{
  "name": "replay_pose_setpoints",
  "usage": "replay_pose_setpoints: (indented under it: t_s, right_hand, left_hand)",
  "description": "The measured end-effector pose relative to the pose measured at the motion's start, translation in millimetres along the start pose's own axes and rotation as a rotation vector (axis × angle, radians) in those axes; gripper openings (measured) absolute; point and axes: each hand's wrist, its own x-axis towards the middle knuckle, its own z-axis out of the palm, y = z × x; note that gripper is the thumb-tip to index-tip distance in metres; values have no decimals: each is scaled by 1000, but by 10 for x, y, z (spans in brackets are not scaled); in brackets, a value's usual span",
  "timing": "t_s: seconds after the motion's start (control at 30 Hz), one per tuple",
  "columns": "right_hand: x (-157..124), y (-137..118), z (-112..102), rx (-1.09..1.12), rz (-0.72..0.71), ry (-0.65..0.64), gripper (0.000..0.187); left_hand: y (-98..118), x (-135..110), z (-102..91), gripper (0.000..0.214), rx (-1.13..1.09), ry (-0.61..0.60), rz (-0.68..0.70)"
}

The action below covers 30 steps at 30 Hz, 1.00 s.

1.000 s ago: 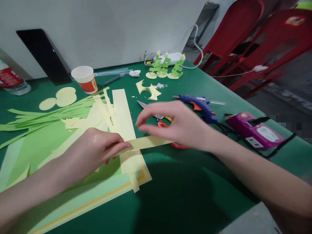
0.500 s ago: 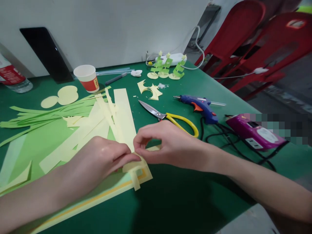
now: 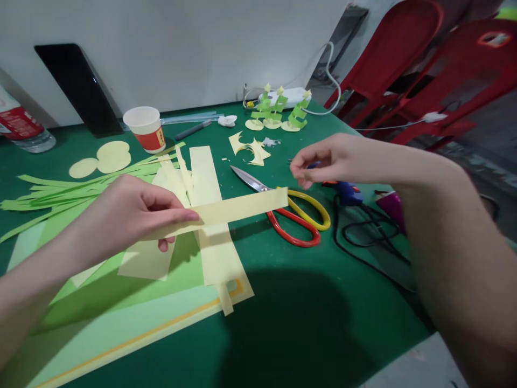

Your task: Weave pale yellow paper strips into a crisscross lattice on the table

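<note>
My left hand (image 3: 133,210) pinches a pale yellow paper strip (image 3: 246,207) between thumb and fingers. The strip sticks out to the right, its free end over the handles of the scissors (image 3: 278,221). Up and to the right, my right hand (image 3: 325,161) is in the air with loosely curled fingers apart and nothing visible in them. It covers much of the blue glue gun (image 3: 349,194); I cannot tell whether it touches it. Under my left hand lie pale yellow paper pieces (image 3: 208,178) and green sheets (image 3: 121,299).
Behind stand a paper cup (image 3: 144,129), a leaning black phone (image 3: 76,89) and a bottle (image 3: 24,126). Three small green paper trees (image 3: 298,116) are by a white power strip (image 3: 297,98). Green strips (image 3: 72,191) lie left; black cables (image 3: 375,231) lie right.
My left hand has lifted off the sheets with the yellow strip. My right hand has let go of the paper and moved up and right, over the glue gun.
</note>
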Motion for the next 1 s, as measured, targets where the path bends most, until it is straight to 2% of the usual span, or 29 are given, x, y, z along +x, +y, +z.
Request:
replay_pose_setpoints:
  t_s: [0.07, 0.17, 0.23, 0.3, 0.43, 0.63, 0.8, 0.9, 1.0]
  right_hand:
    - [43, 64, 15, -158, 61, 170, 31]
    - [86, -65, 136, -170, 16, 333, 27]
    - [72, -272, 272, -42, -226, 297, 28]
    - [30, -498, 428, -30, -361, 170, 30]
    - [-41, -793, 690, -203, -303, 103, 28]
    - [-43, -877, 818, -259, -192, -39, 36]
    - [-51, -886, 797, -250, -140, -65, 33]
    - [-49, -845, 752, -233, -131, -3, 32]
    - [-60, -766, 667, -230, -127, 89, 31]
  left_hand:
    - [-3, 17, 27, 31, 12, -13, 11]
    - [-5, 24, 80, 28, 35, -29, 50]
    - [-7, 17, 125, 20, 41, -16, 100]
    - [-7, 5, 177, 14, 39, 19, 152]
    - [10, -17, 293, 17, 35, 71, 239]
    - [41, -28, 432, 21, 125, 96, 278]
    - [11, 5, 397, 21, 202, 81, 143]
    - [-44, 52, 310, 22, 221, 76, 33]
    - [-124, 113, 204, 24, 268, 126, -48]
